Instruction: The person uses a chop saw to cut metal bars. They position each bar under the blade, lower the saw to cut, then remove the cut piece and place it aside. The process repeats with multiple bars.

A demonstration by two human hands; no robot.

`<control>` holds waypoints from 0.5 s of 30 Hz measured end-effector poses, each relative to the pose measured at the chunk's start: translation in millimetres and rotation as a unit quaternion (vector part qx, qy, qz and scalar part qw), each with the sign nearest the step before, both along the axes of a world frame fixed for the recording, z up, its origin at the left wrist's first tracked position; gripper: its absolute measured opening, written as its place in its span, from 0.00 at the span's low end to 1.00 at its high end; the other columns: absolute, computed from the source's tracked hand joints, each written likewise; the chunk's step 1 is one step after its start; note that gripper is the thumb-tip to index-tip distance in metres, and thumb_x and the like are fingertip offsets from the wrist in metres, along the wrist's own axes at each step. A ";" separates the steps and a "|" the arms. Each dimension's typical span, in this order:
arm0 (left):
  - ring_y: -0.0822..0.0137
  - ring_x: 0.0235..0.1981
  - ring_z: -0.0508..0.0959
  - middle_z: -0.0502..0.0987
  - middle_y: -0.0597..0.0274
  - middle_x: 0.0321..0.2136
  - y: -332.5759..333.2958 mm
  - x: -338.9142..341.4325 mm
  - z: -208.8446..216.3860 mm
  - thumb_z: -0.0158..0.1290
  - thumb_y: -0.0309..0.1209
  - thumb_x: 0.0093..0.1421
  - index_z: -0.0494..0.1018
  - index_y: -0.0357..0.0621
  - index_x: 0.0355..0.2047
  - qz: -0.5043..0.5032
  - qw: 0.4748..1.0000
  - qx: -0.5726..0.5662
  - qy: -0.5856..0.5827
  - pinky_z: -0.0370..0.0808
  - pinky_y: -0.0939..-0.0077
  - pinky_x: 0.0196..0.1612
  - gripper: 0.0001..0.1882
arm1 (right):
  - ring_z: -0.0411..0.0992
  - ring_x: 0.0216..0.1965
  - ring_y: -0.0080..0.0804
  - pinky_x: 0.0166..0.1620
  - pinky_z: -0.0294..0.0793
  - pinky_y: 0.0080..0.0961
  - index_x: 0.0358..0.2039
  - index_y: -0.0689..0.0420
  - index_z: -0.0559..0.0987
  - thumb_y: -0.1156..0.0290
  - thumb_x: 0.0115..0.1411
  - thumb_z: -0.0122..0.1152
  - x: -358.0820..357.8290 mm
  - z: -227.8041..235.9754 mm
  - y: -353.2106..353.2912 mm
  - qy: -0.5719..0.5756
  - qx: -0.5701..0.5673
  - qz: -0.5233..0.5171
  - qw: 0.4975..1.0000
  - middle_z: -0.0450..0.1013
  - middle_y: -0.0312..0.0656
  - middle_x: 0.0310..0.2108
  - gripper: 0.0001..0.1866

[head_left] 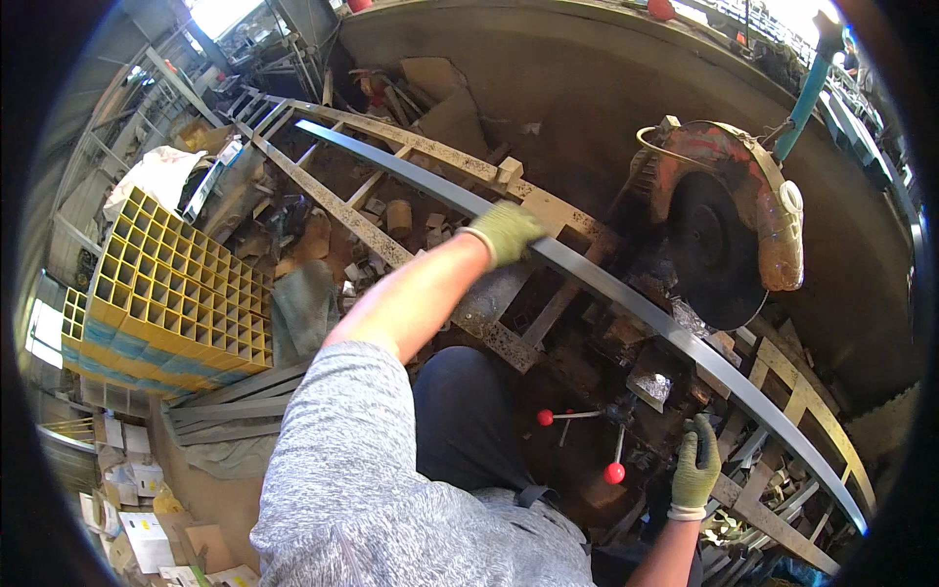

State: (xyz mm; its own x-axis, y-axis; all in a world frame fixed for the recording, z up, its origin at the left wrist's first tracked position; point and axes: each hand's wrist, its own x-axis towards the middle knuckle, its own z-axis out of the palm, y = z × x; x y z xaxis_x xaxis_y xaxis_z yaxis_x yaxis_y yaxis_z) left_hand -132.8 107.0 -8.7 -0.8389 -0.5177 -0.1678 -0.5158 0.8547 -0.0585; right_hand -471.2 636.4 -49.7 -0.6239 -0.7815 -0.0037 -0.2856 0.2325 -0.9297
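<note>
A long grey metal bar (626, 295) runs diagonally across the view, lying over a metal frame. My left hand (502, 234), in a green work glove, is closed over the bar left of the saw, its fingertips partly hidden. Low on the right is my right hand (695, 468), also gloved, apart from the bar, with fingers raised and a gap beside the thumb. Beyond the bar stands a cut-off saw with a large dark disc (706, 240) and a worn red guard (675, 157). A red-knobbed clamp handle (613, 473) sits left of my right hand.
A support frame with rungs (347, 210) stretches to the far left, with offcuts scattered beneath. Stacked yellow square tubes (176, 284) stand at the left. A plastic bottle (782, 235) hangs by the saw guard. Boxes and papers (147, 538) lie at lower left.
</note>
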 end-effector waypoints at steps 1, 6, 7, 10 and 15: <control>0.44 0.67 0.86 0.85 0.47 0.66 -13.7 19.8 4.3 0.72 0.26 0.63 0.84 0.53 0.66 -0.007 0.999 -0.032 0.007 0.82 0.49 0.73 0.29 | 0.86 0.62 0.32 0.68 0.83 0.31 0.73 0.66 0.84 0.74 0.85 0.65 -2.0 -1.6 3.1 -0.015 0.004 -0.009 1.000 0.89 0.47 0.61 0.20; 0.40 0.69 0.83 0.84 0.42 0.66 -19.9 45.1 35.6 0.75 0.25 0.62 0.85 0.45 0.64 0.264 0.958 -0.064 0.089 0.80 0.49 0.76 0.29 | 0.86 0.61 0.33 0.67 0.84 0.31 0.73 0.66 0.83 0.74 0.85 0.65 -5.1 -5.1 -3.4 0.013 -0.008 -0.005 1.000 0.88 0.47 0.62 0.21; 0.40 0.72 0.81 0.83 0.41 0.67 -12.2 27.2 39.1 0.77 0.30 0.62 0.83 0.42 0.66 0.147 0.988 -0.014 0.033 0.79 0.49 0.77 0.32 | 0.86 0.62 0.33 0.68 0.84 0.31 0.73 0.66 0.83 0.75 0.85 0.65 -4.7 -5.0 -7.6 0.009 -0.009 0.001 1.000 0.88 0.47 0.62 0.21; 0.37 0.69 0.83 0.84 0.43 0.69 41.4 -32.9 24.4 0.79 0.41 0.63 0.79 0.45 0.73 -0.023 0.986 0.112 0.123 0.80 0.47 0.75 0.40 | 0.86 0.62 0.33 0.69 0.83 0.31 0.73 0.66 0.83 0.75 0.85 0.65 -2.2 -4.6 -20.9 0.005 -0.011 0.019 1.000 0.88 0.48 0.63 0.21; 0.44 0.63 0.88 0.88 0.52 0.62 42.5 -37.2 7.5 0.64 0.20 0.65 0.85 0.55 0.68 0.017 0.999 0.004 0.040 0.84 0.47 0.68 0.31 | 0.85 0.63 0.35 0.71 0.82 0.32 0.73 0.66 0.83 0.74 0.85 0.65 2.3 -5.9 -18.9 0.037 -0.035 0.018 0.999 0.88 0.48 0.63 0.21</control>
State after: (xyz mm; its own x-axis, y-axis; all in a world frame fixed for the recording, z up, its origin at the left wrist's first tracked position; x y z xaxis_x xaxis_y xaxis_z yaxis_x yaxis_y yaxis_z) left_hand -170.0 149.5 -1.2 -0.8315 -0.5455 -0.1051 -0.5477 0.8366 -0.0091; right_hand -468.9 617.5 -55.6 -0.5914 -0.8006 0.0965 -0.3618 0.1565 -0.9190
